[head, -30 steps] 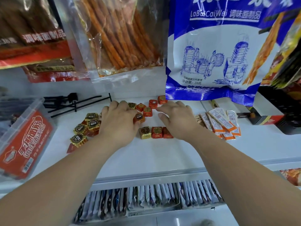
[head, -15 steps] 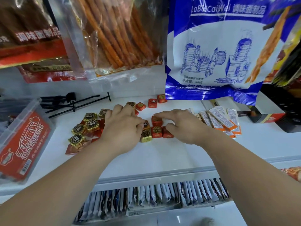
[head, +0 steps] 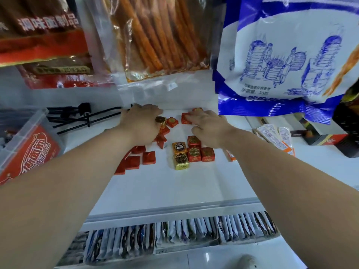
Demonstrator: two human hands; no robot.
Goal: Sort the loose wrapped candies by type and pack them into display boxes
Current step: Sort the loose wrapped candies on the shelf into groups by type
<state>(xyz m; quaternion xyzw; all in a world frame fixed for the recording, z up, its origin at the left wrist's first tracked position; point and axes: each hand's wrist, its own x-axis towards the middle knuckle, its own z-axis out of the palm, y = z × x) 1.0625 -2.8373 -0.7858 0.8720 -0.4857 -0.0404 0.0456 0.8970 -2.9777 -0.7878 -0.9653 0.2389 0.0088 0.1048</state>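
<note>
Lying loose on the white shelf point(head: 155, 187), the wrapped candies point(head: 193, 154) were seen between the two hands. The left hand point(head: 141, 125) was held palm down over the far-left pieces with its fingers bent out of sight, so its hold could not be told; a gold piece point(head: 160, 120) was touching its thumb. The right hand point(head: 209, 127) was laid flat and released, fingertips point(head: 197, 118) resting on a far red candy point(head: 184, 119). Five pieces were packed together in the middle: three red, two gold. Four red ones were scattered beside the left forearm. Sachets point(head: 272, 136) lay at the right, a clear box point(head: 29, 136) at the left.
</note>
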